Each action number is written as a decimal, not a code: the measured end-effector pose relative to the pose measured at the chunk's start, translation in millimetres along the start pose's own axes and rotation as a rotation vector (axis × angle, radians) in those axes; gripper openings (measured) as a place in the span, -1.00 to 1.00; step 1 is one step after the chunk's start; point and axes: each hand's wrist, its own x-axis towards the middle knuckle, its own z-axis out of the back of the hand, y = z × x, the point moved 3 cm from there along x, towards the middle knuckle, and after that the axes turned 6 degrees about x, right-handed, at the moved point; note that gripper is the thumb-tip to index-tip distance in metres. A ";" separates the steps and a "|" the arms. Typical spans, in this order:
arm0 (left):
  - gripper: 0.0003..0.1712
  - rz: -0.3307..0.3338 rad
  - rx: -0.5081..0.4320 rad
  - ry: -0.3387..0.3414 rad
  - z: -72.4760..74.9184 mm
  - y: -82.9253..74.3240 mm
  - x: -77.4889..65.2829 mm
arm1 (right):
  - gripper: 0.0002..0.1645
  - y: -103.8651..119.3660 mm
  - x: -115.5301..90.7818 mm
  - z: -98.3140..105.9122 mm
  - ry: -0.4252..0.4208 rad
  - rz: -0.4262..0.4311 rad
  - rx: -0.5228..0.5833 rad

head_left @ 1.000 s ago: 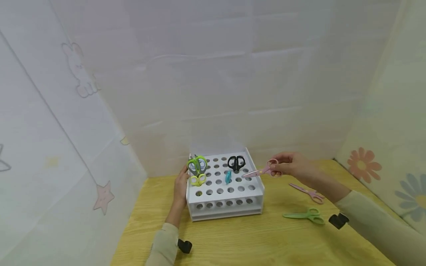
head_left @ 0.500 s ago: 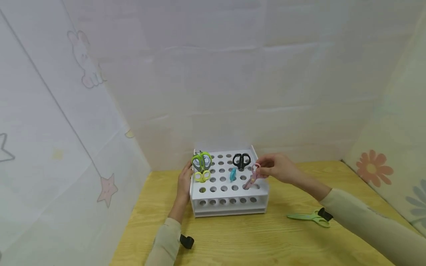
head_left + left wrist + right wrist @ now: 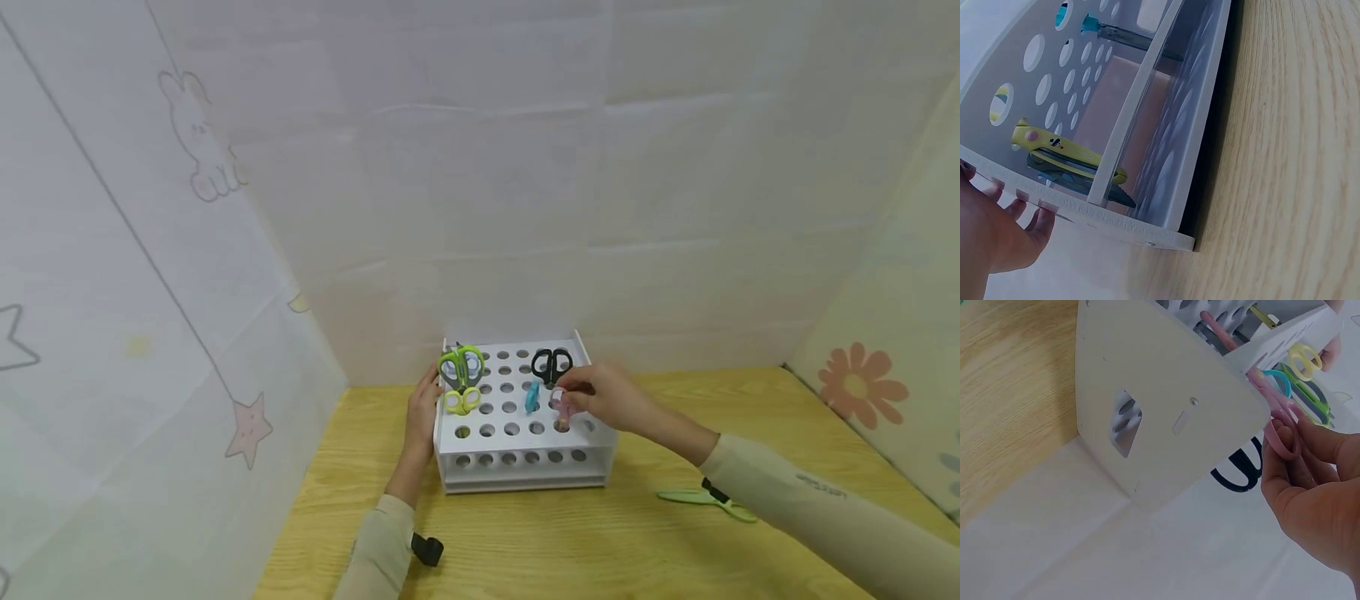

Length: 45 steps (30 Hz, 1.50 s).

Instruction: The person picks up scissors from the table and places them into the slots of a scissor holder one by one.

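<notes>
Pink scissors (image 3: 564, 410) are pinched by the ring handles in my right hand (image 3: 611, 400), over the front right part of a white perforated rack (image 3: 517, 444). In the right wrist view their pink blades (image 3: 1219, 331) show below the rack's top board, points downward. My left hand (image 3: 422, 417) rests along the rack's left side, its fingertips touching the side panel in the left wrist view. Standing in holes are black-handled scissors (image 3: 551, 367), a teal-handled pair (image 3: 532, 397), green-and-grey scissors (image 3: 461, 372) and yellow scissors (image 3: 462, 401).
Light green scissors (image 3: 686, 497) lie on the wooden table (image 3: 540, 542) right of the rack, partly overlapped by my right sleeve and its black wrist camera (image 3: 716, 490). A pale back wall (image 3: 525, 208) rises right behind the rack, with patterned sheets at both sides.
My right hand has carried the pink scissors left to the rack, turning them from nearly level to points down. The second pink pair on the table has gone out of sight. My left hand stays put.
</notes>
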 end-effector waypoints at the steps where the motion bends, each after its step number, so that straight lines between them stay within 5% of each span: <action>1: -0.36 0.000 -0.002 -0.003 0.1 0.0 -0.2 | -0.83 0.6 -0.4 -2.0 0.004 0.007 -0.006; 17: -0.37 0.019 -0.034 0.008 -1.6 1.2 -9.6 | -0.76 6.2 -12.3 -24.6 0.038 0.065 -0.121; 24: -0.36 -0.008 -0.031 0.022 0.4 -1.9 -6.4 | -0.57 15.7 -22.7 -21.1 0.058 0.019 -0.082; 28: -0.35 0.011 -0.038 0.038 1.5 2.5 -7.4 | -0.45 21.8 -37.7 -10.0 0.073 -0.044 -0.080; 33: -0.36 0.022 -0.054 0.043 4.8 6.7 -10.2 | -0.46 19.0 -62.5 14.6 -0.040 -0.105 -0.107; 38: -0.36 0.032 -0.078 0.051 10.9 7.0 -8.2 | -0.51 -6.4 -90.7 46.2 -0.176 -0.147 -0.120; 45: -0.37 0.019 -0.029 0.073 23.5 6.2 -4.6 | -0.60 -46.6 -130.8 69.8 -0.252 -0.141 -0.199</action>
